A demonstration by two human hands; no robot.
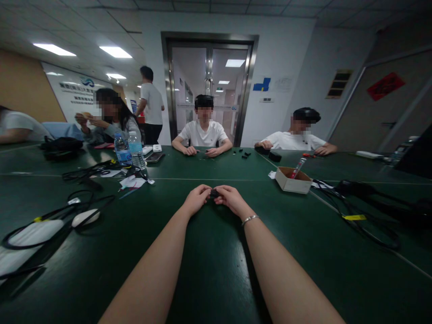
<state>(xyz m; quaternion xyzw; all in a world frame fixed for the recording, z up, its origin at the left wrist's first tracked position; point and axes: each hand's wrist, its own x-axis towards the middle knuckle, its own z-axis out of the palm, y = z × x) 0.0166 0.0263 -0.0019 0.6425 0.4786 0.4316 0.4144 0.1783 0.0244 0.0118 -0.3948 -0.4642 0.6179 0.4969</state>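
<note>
Both my arms reach out over the dark green table (pixel 216 270). My left hand (pixel 196 199) and my right hand (pixel 230 198) meet at the middle, fingers curled and pinched together on a small black part (pixel 213 193) held between them. A thin bracelet (pixel 249 219) circles my right wrist. The part is mostly hidden by my fingers.
An open cardboard box (pixel 292 180) with a red-tipped tool stands to the right. Black cables (pixel 361 211) lie at far right, more cables and a white object (pixel 85 218) at left. Two water bottles (pixel 131 150) stand at back left. Other people sit across the table.
</note>
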